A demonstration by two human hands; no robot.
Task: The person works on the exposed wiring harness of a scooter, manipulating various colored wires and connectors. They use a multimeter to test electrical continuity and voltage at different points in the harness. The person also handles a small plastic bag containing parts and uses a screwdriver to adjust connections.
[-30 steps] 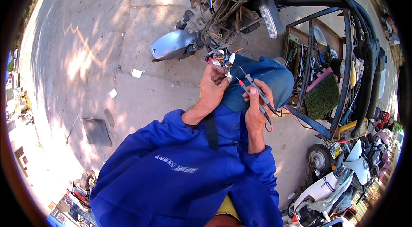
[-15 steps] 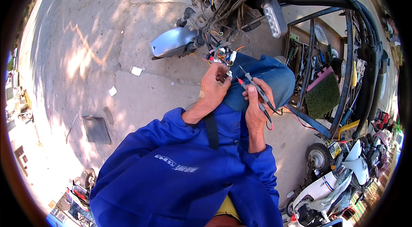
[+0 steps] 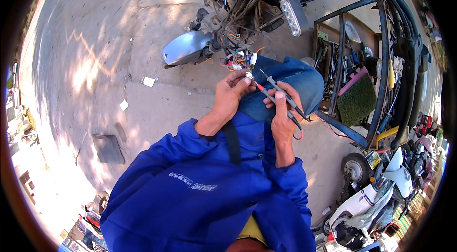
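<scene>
My left hand [image 3: 229,95] pinches a small white wire connector [image 3: 249,76] between thumb and fingers. My right hand [image 3: 284,111] grips two multimeter probes side by side: a red-tipped probe [image 3: 263,89] and a black-tipped probe [image 3: 278,89]. The red probe's tip points at the connector, very near it; whether it touches I cannot tell. The black one's tip stands apart, above my knee. Just beyond the connector hangs a bundle of coloured wires with plugs [image 3: 240,60], leading up to the vehicle's opened front.
Ahead stands a vehicle front with tangled cables [image 3: 250,2], a silver fender [image 3: 186,47] and a lamp [image 3: 290,16]. To the right, a metal frame [image 3: 339,61] borders a tray of tools. A white motorbike [image 3: 354,207] stands lower right. A dark mat [image 3: 107,148] lies on the ground left.
The connector has turned up into clearer sight in my left hand. The red probe's tip has come closer to it. The whole view has shifted slightly.
</scene>
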